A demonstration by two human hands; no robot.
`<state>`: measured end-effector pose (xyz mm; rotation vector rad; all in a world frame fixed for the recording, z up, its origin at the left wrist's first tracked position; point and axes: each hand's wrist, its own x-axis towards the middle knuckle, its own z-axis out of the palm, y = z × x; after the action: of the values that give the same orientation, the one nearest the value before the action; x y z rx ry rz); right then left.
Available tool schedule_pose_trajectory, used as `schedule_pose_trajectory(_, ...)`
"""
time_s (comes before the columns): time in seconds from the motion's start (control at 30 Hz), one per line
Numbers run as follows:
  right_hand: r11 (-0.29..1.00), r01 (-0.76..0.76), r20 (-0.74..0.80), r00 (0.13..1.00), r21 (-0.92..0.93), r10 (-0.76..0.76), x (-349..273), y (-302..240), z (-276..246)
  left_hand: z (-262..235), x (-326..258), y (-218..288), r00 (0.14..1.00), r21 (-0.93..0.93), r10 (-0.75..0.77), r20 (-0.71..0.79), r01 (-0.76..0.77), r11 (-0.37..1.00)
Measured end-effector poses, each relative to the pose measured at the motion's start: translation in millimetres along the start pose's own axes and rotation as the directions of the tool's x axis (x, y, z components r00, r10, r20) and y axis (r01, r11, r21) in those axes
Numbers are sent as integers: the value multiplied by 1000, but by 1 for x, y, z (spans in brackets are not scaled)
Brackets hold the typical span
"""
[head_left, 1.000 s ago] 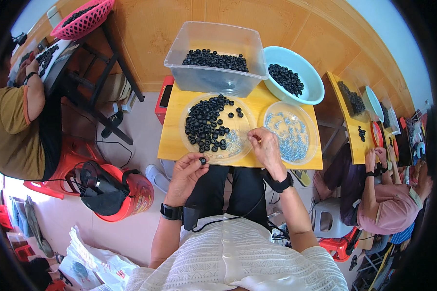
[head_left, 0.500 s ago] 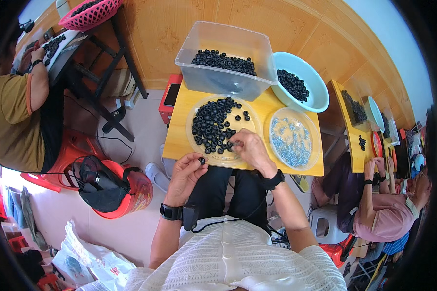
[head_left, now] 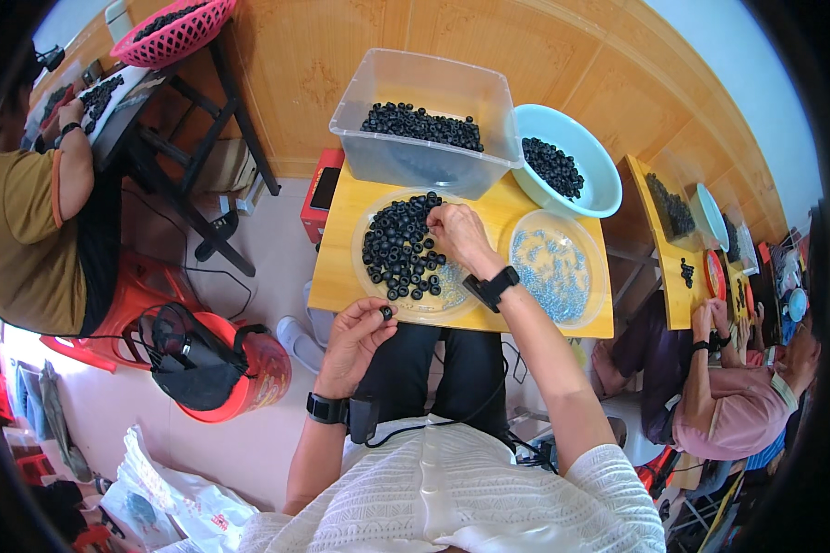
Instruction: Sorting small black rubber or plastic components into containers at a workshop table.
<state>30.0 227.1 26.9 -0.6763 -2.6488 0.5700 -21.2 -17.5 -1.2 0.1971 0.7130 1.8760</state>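
Wood-panelled wall (head_left: 290,64) backs your yellow bench (head_left: 335,249), where the clear plate (head_left: 358,244) of black beads (head_left: 395,238) sits nearest you, presumably for easy reach. Your left hand (head_left: 349,346) pinches one single bead (head_left: 386,313) just off the plate's near edge, probably to keep it steady. Your right hand (head_left: 461,235) bunches its fingertips over the plate's far-right side; I cannot tell whether they grip anything. Half a second ago it was over the near-right part; your left still pinches its bead.
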Motion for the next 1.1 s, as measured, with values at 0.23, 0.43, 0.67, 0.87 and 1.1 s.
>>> schedule_pose_trajectory(0.23,992,105,75,992,-74,-100,11,5,16,-2,0,1,1000,1,13,-15,-13,1000)
schedule_pose_trajectory(0.43,990,135,74,989,-47,-132,10,2,16,-4,1,2,1000,1,16,-8,-16,1000)
schedule_pose_trajectory(0.67,989,138,73,988,-44,-135,8,4,16,2,-1,2,999,-5,10,-33,-10,1000)
schedule_pose_trajectory(0.87,981,69,-42,997,180,-62,-10,9,0,2,2,-1,1000,-5,1,-7,-1,1000)
schedule_pose_trajectory(1.1,336,-414,399,910,846,115,-68,-27,-43,21,11,-1,1000,44,-6,21,5,999)
